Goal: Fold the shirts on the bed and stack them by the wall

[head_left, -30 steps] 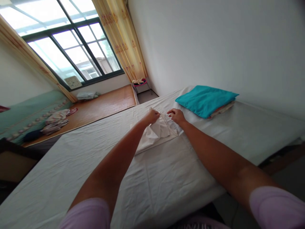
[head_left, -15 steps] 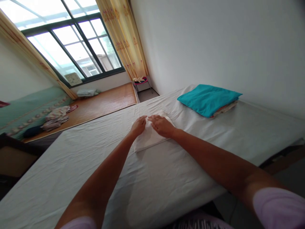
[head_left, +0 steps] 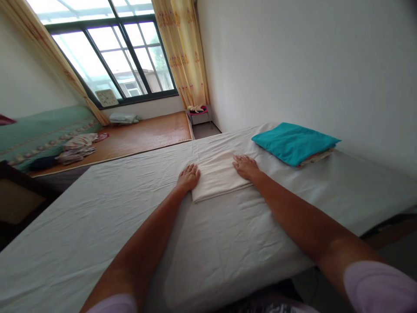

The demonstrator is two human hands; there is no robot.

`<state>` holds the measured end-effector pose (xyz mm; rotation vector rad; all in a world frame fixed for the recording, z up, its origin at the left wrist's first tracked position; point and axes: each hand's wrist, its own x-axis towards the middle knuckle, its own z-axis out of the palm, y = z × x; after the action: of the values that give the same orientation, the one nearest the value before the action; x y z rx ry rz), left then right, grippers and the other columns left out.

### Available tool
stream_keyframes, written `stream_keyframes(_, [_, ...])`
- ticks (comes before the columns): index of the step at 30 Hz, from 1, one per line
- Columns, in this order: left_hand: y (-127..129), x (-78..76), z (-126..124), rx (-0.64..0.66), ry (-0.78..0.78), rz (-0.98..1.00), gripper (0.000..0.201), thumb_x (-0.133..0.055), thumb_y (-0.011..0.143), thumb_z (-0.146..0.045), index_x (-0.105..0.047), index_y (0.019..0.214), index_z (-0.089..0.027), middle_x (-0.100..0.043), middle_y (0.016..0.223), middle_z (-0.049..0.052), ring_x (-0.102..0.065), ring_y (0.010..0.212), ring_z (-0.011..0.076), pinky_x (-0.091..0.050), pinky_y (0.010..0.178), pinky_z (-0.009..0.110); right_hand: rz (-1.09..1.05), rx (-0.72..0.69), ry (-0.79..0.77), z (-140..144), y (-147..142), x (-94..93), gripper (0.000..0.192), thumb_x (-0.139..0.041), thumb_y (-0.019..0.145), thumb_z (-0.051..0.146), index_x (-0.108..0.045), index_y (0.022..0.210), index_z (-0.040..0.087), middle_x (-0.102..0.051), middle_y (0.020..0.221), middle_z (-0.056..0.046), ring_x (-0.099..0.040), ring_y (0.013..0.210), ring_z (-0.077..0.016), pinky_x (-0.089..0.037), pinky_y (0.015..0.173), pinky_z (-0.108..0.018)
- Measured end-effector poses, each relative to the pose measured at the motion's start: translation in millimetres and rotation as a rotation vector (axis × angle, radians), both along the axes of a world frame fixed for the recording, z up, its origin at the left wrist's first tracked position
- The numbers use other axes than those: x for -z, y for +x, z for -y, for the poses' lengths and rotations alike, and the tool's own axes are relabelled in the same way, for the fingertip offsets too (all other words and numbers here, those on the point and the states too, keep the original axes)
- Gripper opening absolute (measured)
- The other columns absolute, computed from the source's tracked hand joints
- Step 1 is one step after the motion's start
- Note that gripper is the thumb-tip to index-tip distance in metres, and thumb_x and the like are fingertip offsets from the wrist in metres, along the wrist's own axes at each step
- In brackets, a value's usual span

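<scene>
Folded white cloth lies flat mid-bed, toward the far edge of the bed. Left hand rests palm-down, fingers spread, on its left edge; right hand likewise on its right edge. Teal pillow at the far right corner.

Bed with a wrinkled white sheet. Folded cream cloth lies flat mid-bed; hands rest flat on its two sides. Teal pillow on a folded stack lies beyond the cloth, by the wall.
</scene>
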<state>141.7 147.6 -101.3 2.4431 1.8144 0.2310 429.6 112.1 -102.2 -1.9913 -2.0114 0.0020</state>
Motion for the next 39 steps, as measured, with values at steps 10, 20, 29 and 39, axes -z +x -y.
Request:
stream_keyframes(10, [40, -7.7, 53, 0.257, 0.113, 0.055, 0.051, -0.031, 0.098, -0.031, -0.043, 0.144, -0.013, -0.042, 0.151, 0.013, -0.035, 0.141, 0.0249, -0.025, 0.117, 0.041, 0.084, -0.548, 0.011, 18, -63, -2.0, 0.051, -0.029, 0.101, 0.04, -0.042, 0.148, 0.025, -0.041, 0.153, -0.003, -0.035, 0.142, -0.0221, -0.024, 0.117, -0.043])
stream_keyframes(20, [38, -4.2, 58, 0.283, 0.109, 0.044, 0.051, -0.029, 0.099, -0.035, -0.044, 0.144, -0.016, -0.04, 0.154, 0.009, -0.032, 0.143, 0.0256, -0.023, 0.118, 0.047, -0.019, -0.042, 0.042, -4, -10, 11.2, 0.052, -0.04, 0.096, 0.03, -0.047, 0.141, 0.006, -0.044, 0.148, -0.018, -0.039, 0.139, -0.0271, -0.029, 0.114, -0.04])
stream_keyframes(29, [38, 1.0, 58, 0.295, 0.193, 0.114, 0.045, -0.034, 0.097, -0.031, -0.052, 0.137, -0.019, -0.05, 0.146, 0.008, -0.039, 0.138, 0.0244, -0.027, 0.115, 0.047, -0.602, 0.076, -0.172, -6, 1, -19.6, 0.023, -0.067, 0.078, 0.024, -0.069, 0.098, 0.013, -0.074, 0.095, -0.007, -0.068, 0.094, -0.0239, -0.051, 0.073, -0.024])
stream_keyframes(39, [34, -3.1, 59, 0.33, 0.219, 0.222, 0.037, -0.044, 0.092, -0.025, -0.063, 0.123, -0.021, -0.061, 0.134, 0.007, -0.048, 0.129, 0.0242, -0.033, 0.111, 0.043, -1.115, 0.147, -0.623, -10, -4, -46.7, 0.026, -0.08, 0.072, 0.032, -0.066, 0.083, 0.014, -0.074, 0.075, -0.008, -0.069, 0.063, -0.0189, -0.057, 0.059, -0.029])
